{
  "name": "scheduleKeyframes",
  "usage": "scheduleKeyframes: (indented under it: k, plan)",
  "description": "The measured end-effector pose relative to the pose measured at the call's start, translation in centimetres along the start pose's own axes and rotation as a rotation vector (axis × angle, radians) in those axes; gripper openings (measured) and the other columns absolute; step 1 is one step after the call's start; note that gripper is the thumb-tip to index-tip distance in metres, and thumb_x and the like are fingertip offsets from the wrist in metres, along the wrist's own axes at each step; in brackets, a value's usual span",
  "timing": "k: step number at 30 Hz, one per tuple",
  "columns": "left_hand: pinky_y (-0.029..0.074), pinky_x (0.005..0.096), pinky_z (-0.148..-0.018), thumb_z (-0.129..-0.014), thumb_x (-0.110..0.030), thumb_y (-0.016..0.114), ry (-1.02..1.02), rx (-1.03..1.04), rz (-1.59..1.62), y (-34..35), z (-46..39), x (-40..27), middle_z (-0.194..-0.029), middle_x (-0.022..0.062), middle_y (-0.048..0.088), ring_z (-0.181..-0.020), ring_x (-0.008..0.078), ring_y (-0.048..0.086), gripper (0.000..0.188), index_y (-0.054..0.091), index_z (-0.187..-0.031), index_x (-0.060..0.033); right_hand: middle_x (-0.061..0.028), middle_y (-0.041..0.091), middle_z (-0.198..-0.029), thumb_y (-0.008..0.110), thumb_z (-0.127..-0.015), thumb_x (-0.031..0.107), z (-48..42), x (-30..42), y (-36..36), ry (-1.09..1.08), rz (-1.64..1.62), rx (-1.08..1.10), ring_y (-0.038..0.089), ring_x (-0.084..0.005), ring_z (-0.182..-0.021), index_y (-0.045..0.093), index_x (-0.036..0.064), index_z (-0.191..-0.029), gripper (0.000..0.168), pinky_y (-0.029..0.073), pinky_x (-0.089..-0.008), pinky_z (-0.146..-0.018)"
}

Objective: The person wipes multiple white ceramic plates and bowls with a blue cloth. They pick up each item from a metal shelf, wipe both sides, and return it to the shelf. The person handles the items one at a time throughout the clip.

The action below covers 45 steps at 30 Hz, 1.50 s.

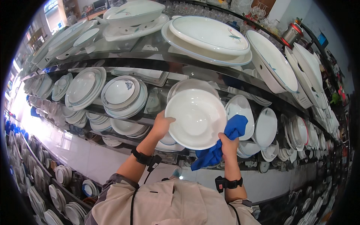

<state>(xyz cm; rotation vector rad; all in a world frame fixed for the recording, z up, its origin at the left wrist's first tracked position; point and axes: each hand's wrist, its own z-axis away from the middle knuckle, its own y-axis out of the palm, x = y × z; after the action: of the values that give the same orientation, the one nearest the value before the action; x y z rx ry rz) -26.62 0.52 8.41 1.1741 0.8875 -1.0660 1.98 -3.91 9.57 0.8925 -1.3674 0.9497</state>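
Note:
A round white ceramic bowl, wide and rimmed, is held up in front of the shelves, its inside facing me. My left hand grips its left rim with the thumb over the edge. At the lower right rim, my right hand grips the bowl together with a blue cloth. The cloth hangs down below the bowl and bunches up beside it. Part of the stack of white plates behind the bowl is hidden by it.
Above stands a dark glass shelf bearing a lidded tureen and a large oval dish. Stacked plates and oval dishes fill the lower tiers. Pale tiled floor runs between this rack and more dish racks at lower left.

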Motion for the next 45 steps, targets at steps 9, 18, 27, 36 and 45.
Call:
scheduleKeyframes:
  k: [9,18,27,36,45]
  plan:
    - [0.051,0.0364,-0.086,-0.077,0.002,0.055,0.023,-0.119,-0.066,1.3,-8.5,2.1,-0.109,0.0202,0.067,-0.097,0.0274,0.065,0.045,0.056,-0.122,0.0124,-0.0052,0.063,-0.091,0.071,-0.073,0.002,-9.9,0.0,1.9,0.05,0.031,0.121,0.061,-0.0167,-0.078,0.061,0.0,-0.103,0.031,0.05,-0.0306,-0.068]
    - [0.053,0.036,-0.08,-0.075,0.005,0.057,0.056,-0.186,-0.116,1.3,-12.6,4.7,-0.104,0.0191,0.067,-0.091,0.0264,0.067,0.046,0.057,-0.121,0.0116,-0.0049,0.064,-0.092,0.071,-0.073,0.003,-14.6,-2.6,2.5,-0.018,0.121,0.132,0.062,-0.0159,-0.078,0.061,0.001,-0.105,0.033,0.051,-0.0301,-0.068]
    - [0.053,0.0354,-0.079,-0.075,0.005,0.058,0.07,-0.259,-0.288,0.9,-14.1,5.5,-0.102,0.0182,0.068,-0.09,0.0252,0.067,0.045,0.058,-0.119,0.0116,-0.0052,0.064,-0.092,0.071,-0.072,0.002,-17.3,-4.2,2.9,-0.018,0.143,0.184,0.063,-0.017,-0.077,0.062,0.003,-0.103,0.032,0.051,-0.0311,-0.066]
    - [0.051,0.0346,-0.079,-0.074,0.006,0.056,0.086,-0.267,-0.35,-0.6,-16.0,8.2,-0.102,0.0172,0.069,-0.091,0.0243,0.066,0.046,0.06,-0.119,0.0105,-0.0052,0.064,-0.091,0.071,-0.07,0.002,-18.4,-4.3,3.3,-0.04,0.186,0.207,0.062,-0.0177,-0.079,0.062,0.003,-0.102,0.033,0.051,-0.0318,-0.069]
    - [0.052,0.0367,-0.082,-0.076,-0.006,0.064,0.147,-0.355,-0.321,-0.4,-16.9,8.8,-0.105,0.0206,0.068,-0.095,0.0285,0.067,0.048,0.057,-0.122,0.0089,-0.0064,0.065,-0.098,0.074,-0.074,0.005,-19.2,-5.5,3.7,-0.049,0.159,0.197,0.063,-0.0188,-0.085,0.061,0.001,-0.109,0.038,0.051,-0.0327,-0.075]
